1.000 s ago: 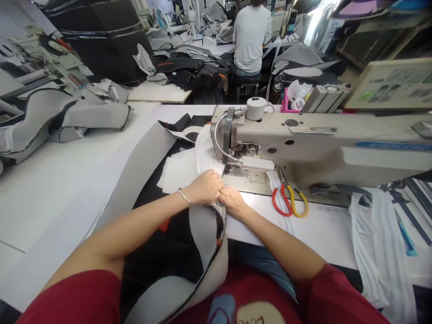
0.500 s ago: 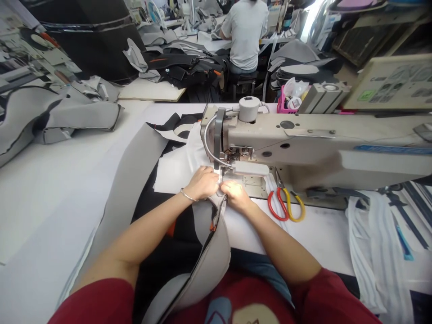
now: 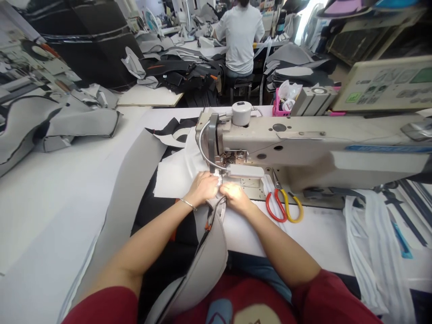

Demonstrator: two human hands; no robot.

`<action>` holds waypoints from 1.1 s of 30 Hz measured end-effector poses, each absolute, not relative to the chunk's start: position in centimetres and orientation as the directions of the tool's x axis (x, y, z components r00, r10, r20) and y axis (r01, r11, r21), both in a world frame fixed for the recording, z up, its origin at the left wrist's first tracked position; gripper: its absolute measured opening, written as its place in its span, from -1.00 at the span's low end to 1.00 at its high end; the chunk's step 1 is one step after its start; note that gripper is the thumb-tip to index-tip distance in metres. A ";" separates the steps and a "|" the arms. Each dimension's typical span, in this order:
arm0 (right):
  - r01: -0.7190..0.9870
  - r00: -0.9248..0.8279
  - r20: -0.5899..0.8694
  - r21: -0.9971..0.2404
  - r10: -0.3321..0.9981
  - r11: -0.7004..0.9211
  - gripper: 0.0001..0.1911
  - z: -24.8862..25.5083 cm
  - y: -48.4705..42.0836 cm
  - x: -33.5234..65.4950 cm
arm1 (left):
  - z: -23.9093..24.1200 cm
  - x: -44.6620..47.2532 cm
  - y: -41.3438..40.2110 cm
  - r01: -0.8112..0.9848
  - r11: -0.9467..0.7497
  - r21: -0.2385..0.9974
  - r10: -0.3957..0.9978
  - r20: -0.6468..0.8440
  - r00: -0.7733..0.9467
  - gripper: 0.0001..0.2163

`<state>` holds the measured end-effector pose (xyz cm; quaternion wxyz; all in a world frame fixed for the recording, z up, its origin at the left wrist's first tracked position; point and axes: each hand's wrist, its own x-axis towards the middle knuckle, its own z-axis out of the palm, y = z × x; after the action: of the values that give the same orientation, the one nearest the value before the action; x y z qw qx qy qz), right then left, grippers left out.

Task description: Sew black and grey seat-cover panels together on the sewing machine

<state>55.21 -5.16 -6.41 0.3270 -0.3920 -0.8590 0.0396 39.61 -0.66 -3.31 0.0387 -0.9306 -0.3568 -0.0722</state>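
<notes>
My left hand (image 3: pixel 202 189) and my right hand (image 3: pixel 236 198) meet just in front of the presser foot (image 3: pixel 220 179) of a beige industrial sewing machine (image 3: pixel 303 144). Both pinch the edge of a grey padded fabric panel (image 3: pixel 209 261), which has a dark seam and an orange tag. The fingers hide the needle plate's near part. A white fabric sheet (image 3: pixel 172 180) lies under the left wrist side, over black fabric (image 3: pixel 162 229). Red-and-yellow-handled scissors (image 3: pixel 283 206) lie right of my right hand.
A white worktable (image 3: pixel 57 202) runs left, with grey-and-black panels (image 3: pixel 67 121) on it. White strips (image 3: pixel 371 252) hang at right. A control panel (image 3: pixel 384 85) and pink basket (image 3: pixel 281 103) stand behind the machine. A co-worker (image 3: pixel 239 38) sits sewing beyond.
The grey panel's edge has risen up between my hands, which have drawn closer to the presser foot. The whole view has drifted slightly left and upward.
</notes>
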 end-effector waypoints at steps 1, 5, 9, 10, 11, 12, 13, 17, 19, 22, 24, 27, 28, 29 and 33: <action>0.657 -0.477 0.524 -0.320 0.705 0.683 -0.82 -6.3 -5.1 55.2 | -3.6 39.6 -0.7 0.675 -0.737 -0.019 0.661 0.186 0.727 -0.77; 0.673 -0.491 0.488 -0.314 0.722 0.670 -0.83 -6.2 -5.2 55.2 | -4.5 39.5 -1.0 0.675 -0.738 0.002 0.653 0.255 0.714 -0.78; 0.683 -0.494 0.453 -0.326 0.742 0.654 -0.83 -6.1 -5.5 55.1 | -4.7 39.3 -1.3 0.682 -0.731 0.025 0.663 0.261 0.701 -0.78; 0.683 -0.494 0.446 -0.331 0.746 0.651 -0.83 -6.0 -5.5 55.1 | -4.7 39.3 -1.4 0.684 -0.729 0.030 0.667 0.256 0.700 -0.78; 0.682 -0.496 0.441 -0.336 0.748 0.650 -0.83 -5.9 -5.5 55.1 | -4.7 39.3 -1.4 0.685 -0.728 0.035 0.670 0.252 0.698 -0.77; 0.681 -0.497 0.437 -0.339 0.750 0.649 -0.83 -5.9 -5.5 55.2 | -4.7 39.3 -1.4 0.687 -0.726 0.040 0.672 0.252 0.696 -0.77; 0.682 -0.495 0.433 -0.343 0.753 0.646 -0.82 -6.0 -5.4 55.2 | -4.7 39.4 -1.4 0.689 -0.724 0.044 0.675 0.255 0.693 -0.78; 0.697 -0.475 0.421 -0.356 0.773 0.623 -0.83 -6.4 -5.0 55.3 | -5.1 39.8 -1.2 0.718 -0.692 0.071 0.704 0.288 0.649 -0.80; 0.711 -0.469 0.419 -0.343 0.777 0.614 -0.83 -6.4 -5.0 55.1 | -5.4 39.9 -1.0 0.726 -0.681 0.094 0.714 0.301 0.632 -0.80; 0.798 -0.442 0.365 -0.257 0.820 0.545 -0.84 -5.5 -6.0 55.2 | -5.8 39.7 -1.0 0.708 -0.694 0.128 0.703 0.333 0.629 -0.79; 0.893 -0.358 0.286 -0.173 0.889 0.415 -0.88 -4.1 -7.6 56.1 | -5.6 39.6 -1.0 0.686 -0.708 0.166 0.691 0.363 0.625 -0.79; 0.986 -0.147 0.158 -0.051 0.976 0.157 -0.87 -2.0 -11.8 59.0 | -4.1 39.9 -1.2 0.633 -0.718 0.289 0.694 0.368 0.619 -0.79; 0.997 -0.075 0.119 -0.008 0.990 0.077 -0.85 -1.5 -13.4 60.2 | -3.2 40.2 -1.5 0.608 -0.711 0.353 0.703 0.343 0.623 -0.78; 1.000 -0.013 0.079 0.029 0.997 0.011 -0.83 -1.2 -15.1 61.3 | -2.1 40.6 -1.9 0.581 -0.694 0.426 0.714 0.299 0.633 -0.77; 0.990 0.109 -0.059 0.094 0.992 -0.103 -0.87 -2.0 -20.1 64.4 | 3.0 43.4 -4.9 0.484 -0.561 0.672 0.653 -0.001 0.757 -0.76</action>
<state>64.41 -20.07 -1.97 -0.0548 -0.7427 -0.6673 -0.0097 43.39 -4.90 2.96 -0.3375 -0.8745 -0.3251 -0.1248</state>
